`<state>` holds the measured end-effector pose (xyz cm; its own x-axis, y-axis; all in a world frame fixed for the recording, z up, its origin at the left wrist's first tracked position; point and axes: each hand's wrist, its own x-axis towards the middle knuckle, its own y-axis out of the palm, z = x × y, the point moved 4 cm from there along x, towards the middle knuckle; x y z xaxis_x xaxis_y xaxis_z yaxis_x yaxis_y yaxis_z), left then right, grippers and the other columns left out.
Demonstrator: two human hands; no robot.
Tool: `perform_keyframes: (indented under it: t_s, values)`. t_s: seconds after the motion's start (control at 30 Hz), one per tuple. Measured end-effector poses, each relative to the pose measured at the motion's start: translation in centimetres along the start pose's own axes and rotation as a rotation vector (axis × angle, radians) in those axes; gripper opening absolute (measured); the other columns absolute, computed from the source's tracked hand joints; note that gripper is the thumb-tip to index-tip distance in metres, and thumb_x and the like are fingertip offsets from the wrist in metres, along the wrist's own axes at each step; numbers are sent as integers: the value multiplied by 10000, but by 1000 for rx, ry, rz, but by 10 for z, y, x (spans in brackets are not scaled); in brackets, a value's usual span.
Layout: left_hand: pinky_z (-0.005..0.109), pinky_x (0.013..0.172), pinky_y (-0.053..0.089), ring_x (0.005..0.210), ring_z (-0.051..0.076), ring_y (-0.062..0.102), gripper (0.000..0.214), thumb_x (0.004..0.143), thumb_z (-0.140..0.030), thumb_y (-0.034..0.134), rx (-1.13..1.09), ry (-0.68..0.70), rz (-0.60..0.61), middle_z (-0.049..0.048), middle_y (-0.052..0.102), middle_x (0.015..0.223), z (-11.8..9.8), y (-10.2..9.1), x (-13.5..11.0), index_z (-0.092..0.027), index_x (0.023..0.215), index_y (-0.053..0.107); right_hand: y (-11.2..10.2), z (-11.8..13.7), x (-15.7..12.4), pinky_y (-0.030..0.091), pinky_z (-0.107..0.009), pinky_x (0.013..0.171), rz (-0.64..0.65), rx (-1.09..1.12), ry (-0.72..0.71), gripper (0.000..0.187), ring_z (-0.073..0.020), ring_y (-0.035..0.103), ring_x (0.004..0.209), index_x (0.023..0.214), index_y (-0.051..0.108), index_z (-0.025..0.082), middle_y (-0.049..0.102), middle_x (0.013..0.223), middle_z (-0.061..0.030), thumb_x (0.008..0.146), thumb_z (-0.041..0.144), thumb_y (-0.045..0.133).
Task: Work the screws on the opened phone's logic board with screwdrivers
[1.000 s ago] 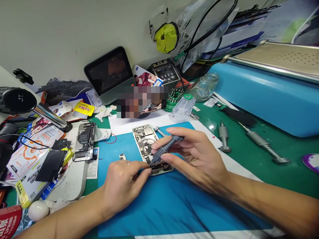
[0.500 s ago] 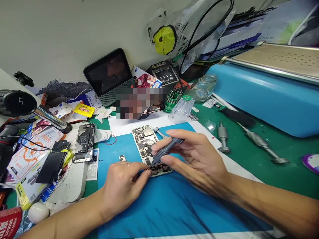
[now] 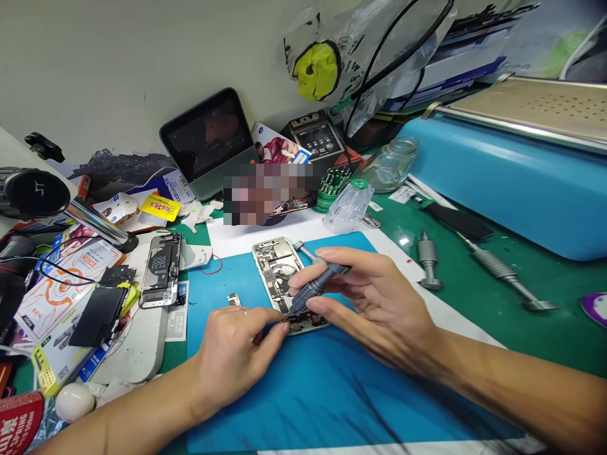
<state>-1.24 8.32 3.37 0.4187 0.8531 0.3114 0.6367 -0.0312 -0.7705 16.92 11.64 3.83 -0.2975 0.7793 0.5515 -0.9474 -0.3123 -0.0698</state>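
Note:
An opened phone [image 3: 279,272] with its inner parts bare lies on a blue mat [image 3: 294,392]. My right hand [image 3: 374,291] grips a grey screwdriver [image 3: 315,289] between thumb and fingers, tilted so its tip reaches the phone's lower left corner. My left hand [image 3: 237,347] is closed, with thumb and forefinger pinched at that same corner, right beside the tip. What sits between those fingertips is too small to make out. A small metal part [image 3: 234,299] lies on the mat left of the phone.
A second phone assembly [image 3: 161,272] lies to the left, near boxes and a lamp-like arm [image 3: 95,212]. Behind stand a bit set [image 3: 332,188], a clear cup [image 3: 348,205] and a glass jar [image 3: 393,164]. Two more screwdrivers, one short [image 3: 427,260], lie right of a blue machine [image 3: 512,183].
The view has shifted slightly, so most things sit a little further right. Both hands and the screwdriver keep nearly the same place at the phone's lower left corner.

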Motion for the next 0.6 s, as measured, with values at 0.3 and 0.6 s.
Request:
perform_keyframes:
  t_s: [0.3, 0.6]
  values:
    - [239, 546, 391, 458, 108, 535, 151, 984, -263, 592, -16, 14, -21, -53, 609, 556, 0, 0, 0, -196, 937, 719, -1, -1, -1, 663, -283, 776, -17, -4, 14, 585, -176, 737, 935, 1386, 476, 396, 720, 1063, -6, 905, 112, 652]
    - [235, 563, 415, 462, 107, 548, 155, 989, -268, 584, -17, 12, -1, -51, 635, 579, 1, 0, 0, -198, 938, 713, -2, -1, -1, 658, -268, 765, -25, -3, -9, 602, -169, 727, 936, 1389, 477, 388, 711, 1064, -4, 895, 94, 658]
